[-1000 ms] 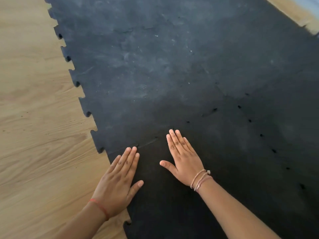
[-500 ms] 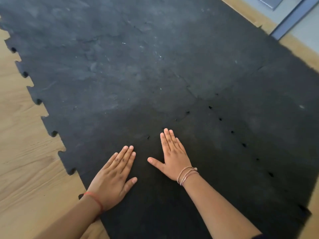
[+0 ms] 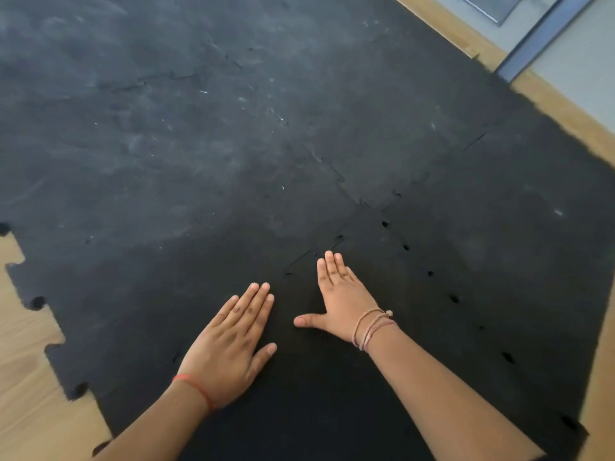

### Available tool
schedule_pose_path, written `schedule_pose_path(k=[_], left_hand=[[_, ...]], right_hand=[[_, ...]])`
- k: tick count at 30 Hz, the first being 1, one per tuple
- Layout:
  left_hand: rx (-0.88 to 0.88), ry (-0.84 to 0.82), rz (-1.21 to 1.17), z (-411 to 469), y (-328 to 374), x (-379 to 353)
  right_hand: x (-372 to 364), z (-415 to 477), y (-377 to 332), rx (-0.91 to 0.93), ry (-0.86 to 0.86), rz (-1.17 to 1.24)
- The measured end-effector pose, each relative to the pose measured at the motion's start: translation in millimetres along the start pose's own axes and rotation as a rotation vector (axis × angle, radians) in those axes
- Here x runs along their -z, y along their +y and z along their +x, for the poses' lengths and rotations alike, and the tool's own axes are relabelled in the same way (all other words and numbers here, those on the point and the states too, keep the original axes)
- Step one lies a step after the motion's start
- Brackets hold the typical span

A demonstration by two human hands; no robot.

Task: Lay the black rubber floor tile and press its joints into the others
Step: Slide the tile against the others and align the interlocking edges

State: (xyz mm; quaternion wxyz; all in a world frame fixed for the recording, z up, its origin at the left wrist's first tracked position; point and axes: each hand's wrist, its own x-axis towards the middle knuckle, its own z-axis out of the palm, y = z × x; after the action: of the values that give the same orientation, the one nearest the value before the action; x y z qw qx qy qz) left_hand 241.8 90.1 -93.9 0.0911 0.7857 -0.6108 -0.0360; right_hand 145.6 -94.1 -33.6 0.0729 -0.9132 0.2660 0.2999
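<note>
The black rubber floor tile [image 3: 332,394] lies flat at the near centre, joined to the other black tiles [image 3: 199,144] around it. A jagged joint line [image 3: 299,261] runs just beyond my fingertips, with small gaps still showing. My left hand [image 3: 229,344] rests flat, palm down, fingers together, on the tile's left part. My right hand [image 3: 342,297] lies flat too, thumb spread, its fingertips almost at the joint. A second joint with dark holes [image 3: 429,272] runs along the tile's right side.
Wooden floor [image 3: 23,377] shows at the left, beyond the mat's toothed edge [image 3: 36,302], and along the right side [image 3: 595,394]. A grey wall and metal frame [image 3: 539,38] stand at the far right corner.
The view has swung to the right along the mat. Both hands have shifted rightward along the joint, still flat on the tile.
</note>
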Motion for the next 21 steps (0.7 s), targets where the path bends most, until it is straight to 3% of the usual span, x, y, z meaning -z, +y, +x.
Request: schedule_pose_path(k=[7, 13, 17, 21], left_hand=[[0.002, -0.028, 0.007, 3.0, 1.9, 4.4], [0.051, -0.042, 0.074, 2.6, 2.7, 4.8], [0.132, -0.026, 0.012, -32.7, 11.6, 5.3], [0.16, -0.034, 0.002, -56.8, 13.6, 5.8]], right_hand=[[8.9, 2.3, -3.5, -0.023, -0.054, 0.022], [-5.0, -8.0, -5.9, -0.004, 0.047, 0.077], [-3.9, -10.6, -17.3, 0.154, 0.059, -0.051], [17.7, 7.1, -22.1, 0.169, -0.053, -0.144]])
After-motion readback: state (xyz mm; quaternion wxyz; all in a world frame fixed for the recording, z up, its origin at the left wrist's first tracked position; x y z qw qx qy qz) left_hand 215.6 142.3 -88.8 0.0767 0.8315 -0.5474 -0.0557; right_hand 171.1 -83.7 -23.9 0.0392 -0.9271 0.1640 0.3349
